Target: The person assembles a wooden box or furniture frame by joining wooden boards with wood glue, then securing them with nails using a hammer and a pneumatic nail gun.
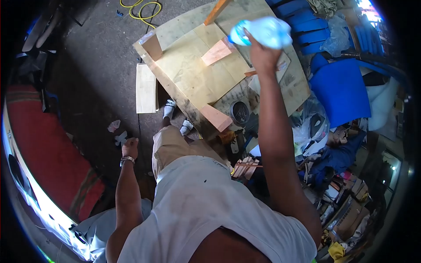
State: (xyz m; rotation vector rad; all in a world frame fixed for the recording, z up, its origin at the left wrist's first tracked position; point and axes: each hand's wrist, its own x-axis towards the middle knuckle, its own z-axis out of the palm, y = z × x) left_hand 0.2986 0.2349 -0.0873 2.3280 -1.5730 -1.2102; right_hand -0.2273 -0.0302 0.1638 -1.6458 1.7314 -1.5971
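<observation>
My right fingers (250, 37) grasp a bottle (271, 32) above the tabletop's (289, 90) right edge; whether my left hand (130, 148) is clenched, I can't tell.

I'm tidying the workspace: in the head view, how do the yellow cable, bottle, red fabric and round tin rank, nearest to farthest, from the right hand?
From the right hand:
1. Bottle: held in it.
2. Round tin: below the hand in the picture.
3. Yellow cable: ahead, to the left.
4. Red fabric: far left side.
</observation>
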